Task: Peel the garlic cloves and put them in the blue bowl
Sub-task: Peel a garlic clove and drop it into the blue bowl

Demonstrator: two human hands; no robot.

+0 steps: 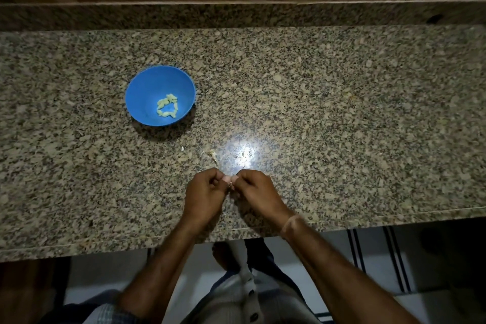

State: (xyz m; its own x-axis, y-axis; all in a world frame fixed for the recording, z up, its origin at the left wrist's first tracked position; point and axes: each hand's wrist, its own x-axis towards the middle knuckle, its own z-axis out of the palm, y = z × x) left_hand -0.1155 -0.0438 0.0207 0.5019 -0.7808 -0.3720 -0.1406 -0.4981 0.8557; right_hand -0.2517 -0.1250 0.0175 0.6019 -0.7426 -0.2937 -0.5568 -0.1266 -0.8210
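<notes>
A blue bowl [147, 87] stands on the granite counter, left of centre, with several peeled pale garlic cloves [167, 108] lying in its bottom. My left hand [205, 196] and my right hand [253, 192] meet near the counter's front edge, fingertips pinched together on a small garlic clove [231, 183] that is mostly hidden between them. Both hands are well to the lower right of the bowl.
Bits of garlic skin [213, 156] lie on the granite counter [342, 113] just beyond my hands, beside a bright light reflection. A raised granite ledge and wood panelling run along the back. The counter's front edge [368, 217] is right below my wrists.
</notes>
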